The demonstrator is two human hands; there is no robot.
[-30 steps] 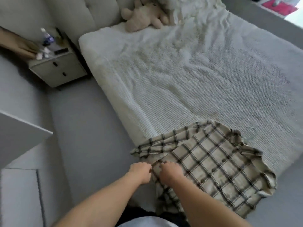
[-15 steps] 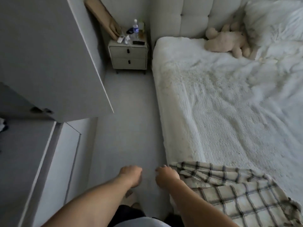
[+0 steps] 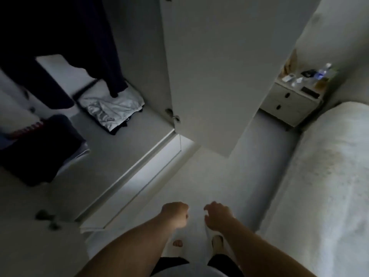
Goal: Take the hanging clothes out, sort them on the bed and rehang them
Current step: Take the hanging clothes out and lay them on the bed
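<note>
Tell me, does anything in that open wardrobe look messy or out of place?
Somewhat. A silvery-white garment lies crumpled on the wardrobe floor under the dark hanging clothes, not hung or folded. A dark bundle slumps nearer the front. Nothing looks spilled or broken, though the view is dim and blurred.

Both bare forearms reached forward and down, side by side. The left hand (image 3: 175,214) was curled into a loose fist and held nothing. Just beside it but apart, the right hand (image 3: 218,215) hung with fingers loosely bent and spread, also holding nothing.
</note>
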